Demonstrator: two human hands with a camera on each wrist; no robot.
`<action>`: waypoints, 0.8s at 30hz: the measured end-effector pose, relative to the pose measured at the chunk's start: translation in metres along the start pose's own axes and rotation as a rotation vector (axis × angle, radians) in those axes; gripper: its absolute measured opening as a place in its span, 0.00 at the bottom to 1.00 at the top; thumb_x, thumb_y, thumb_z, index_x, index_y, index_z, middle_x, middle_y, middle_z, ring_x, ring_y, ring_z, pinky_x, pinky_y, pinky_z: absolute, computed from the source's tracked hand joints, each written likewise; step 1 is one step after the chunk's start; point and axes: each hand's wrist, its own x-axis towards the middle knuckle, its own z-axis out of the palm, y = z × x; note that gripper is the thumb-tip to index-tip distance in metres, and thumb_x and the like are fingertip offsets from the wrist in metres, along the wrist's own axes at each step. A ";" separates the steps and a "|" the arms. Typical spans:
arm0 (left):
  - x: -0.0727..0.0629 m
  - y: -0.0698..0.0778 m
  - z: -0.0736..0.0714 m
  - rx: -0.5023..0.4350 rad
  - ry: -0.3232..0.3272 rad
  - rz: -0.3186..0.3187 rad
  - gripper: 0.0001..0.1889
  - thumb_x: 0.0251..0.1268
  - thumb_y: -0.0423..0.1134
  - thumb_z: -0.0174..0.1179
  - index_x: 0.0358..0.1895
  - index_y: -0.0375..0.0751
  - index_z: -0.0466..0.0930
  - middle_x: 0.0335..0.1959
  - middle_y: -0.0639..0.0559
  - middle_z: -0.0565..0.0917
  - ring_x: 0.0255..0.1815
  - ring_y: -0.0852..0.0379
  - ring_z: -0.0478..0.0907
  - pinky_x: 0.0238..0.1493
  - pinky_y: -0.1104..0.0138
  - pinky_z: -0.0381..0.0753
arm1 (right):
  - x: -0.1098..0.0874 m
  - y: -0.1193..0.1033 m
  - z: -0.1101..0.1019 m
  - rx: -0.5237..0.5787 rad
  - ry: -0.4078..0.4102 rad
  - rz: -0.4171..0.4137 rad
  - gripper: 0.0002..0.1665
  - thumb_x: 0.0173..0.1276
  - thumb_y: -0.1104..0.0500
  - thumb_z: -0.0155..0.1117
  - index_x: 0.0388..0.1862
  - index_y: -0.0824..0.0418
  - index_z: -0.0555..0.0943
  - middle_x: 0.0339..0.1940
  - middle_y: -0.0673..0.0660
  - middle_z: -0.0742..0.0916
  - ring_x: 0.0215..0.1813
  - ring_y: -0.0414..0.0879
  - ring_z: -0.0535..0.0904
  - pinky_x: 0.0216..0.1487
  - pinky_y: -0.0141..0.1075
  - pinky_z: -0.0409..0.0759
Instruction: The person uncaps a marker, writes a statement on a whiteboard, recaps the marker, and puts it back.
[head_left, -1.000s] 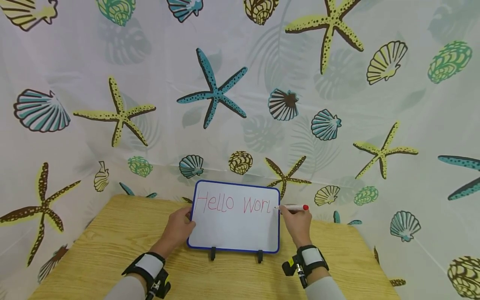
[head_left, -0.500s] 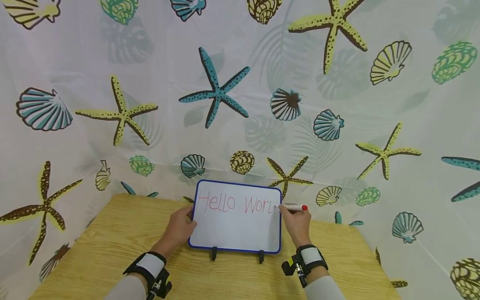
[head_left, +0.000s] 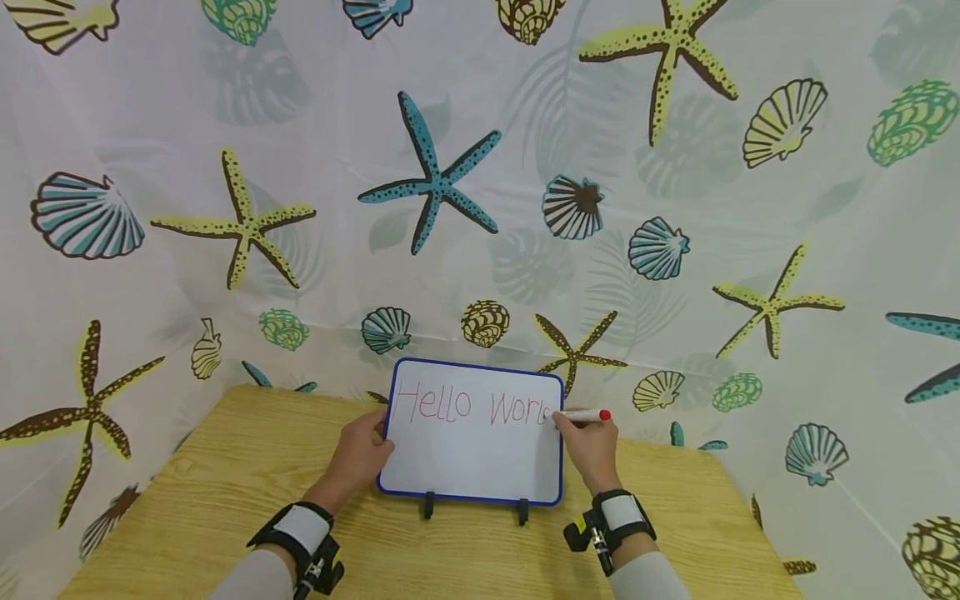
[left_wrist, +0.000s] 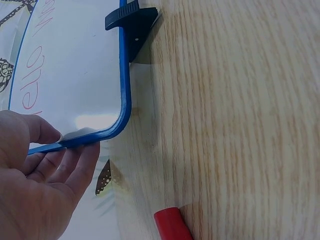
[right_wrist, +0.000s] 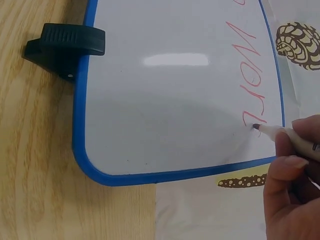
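A white whiteboard with a blue rim [head_left: 468,467] leans upright in the head view, bearing red handwriting [head_left: 432,404] that reads "Hello Worl" and a small stroke after it. My left hand [head_left: 360,450] grips the board's left edge; in the left wrist view the thumb [left_wrist: 45,130] lies on the front and the fingers pass behind the rim. Near the board's right edge, my right hand [head_left: 592,454] pinches a white marker with a red end [head_left: 588,415]. In the right wrist view the marker's dark tip [right_wrist: 256,126] is at the writing surface, beside the last letter.
Two black stand feet [head_left: 428,505] hold the board's lower edge on the wooden table [head_left: 247,483]. Behind hangs a white curtain [head_left: 315,108] printed with starfish and shells. A red cylindrical piece [left_wrist: 172,224] shows at the bottom of the left wrist view.
My right hand has shifted slightly left with the marker, and a short red stroke now shows after the "l". The left hand keeps its grip on the board.
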 end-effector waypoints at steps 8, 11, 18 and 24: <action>0.000 -0.005 0.000 0.007 0.001 -0.011 0.21 0.68 0.29 0.61 0.64 0.33 0.78 0.44 0.45 0.82 0.42 0.51 0.77 0.44 0.60 0.83 | 0.001 0.004 0.000 -0.009 0.009 -0.021 0.12 0.65 0.57 0.72 0.39 0.66 0.88 0.36 0.61 0.90 0.36 0.50 0.84 0.39 0.39 0.82; -0.001 -0.005 0.000 0.002 0.001 -0.018 0.21 0.68 0.29 0.61 0.64 0.33 0.77 0.45 0.45 0.82 0.43 0.51 0.77 0.45 0.59 0.83 | 0.004 0.002 0.000 -0.004 0.022 -0.033 0.11 0.66 0.58 0.72 0.39 0.66 0.88 0.35 0.61 0.90 0.36 0.50 0.83 0.37 0.36 0.79; -0.002 0.000 -0.001 -0.003 0.001 -0.031 0.21 0.69 0.29 0.61 0.65 0.34 0.77 0.46 0.44 0.82 0.42 0.50 0.77 0.44 0.59 0.83 | 0.015 -0.004 -0.002 0.024 0.079 -0.089 0.10 0.65 0.59 0.73 0.39 0.65 0.89 0.34 0.62 0.90 0.33 0.48 0.82 0.35 0.36 0.79; -0.002 0.002 -0.001 -0.013 0.000 -0.024 0.21 0.69 0.28 0.61 0.64 0.33 0.77 0.47 0.43 0.82 0.42 0.50 0.77 0.45 0.59 0.84 | 0.018 -0.006 -0.003 0.022 0.088 -0.087 0.11 0.66 0.58 0.73 0.42 0.65 0.89 0.38 0.63 0.90 0.33 0.49 0.82 0.34 0.35 0.79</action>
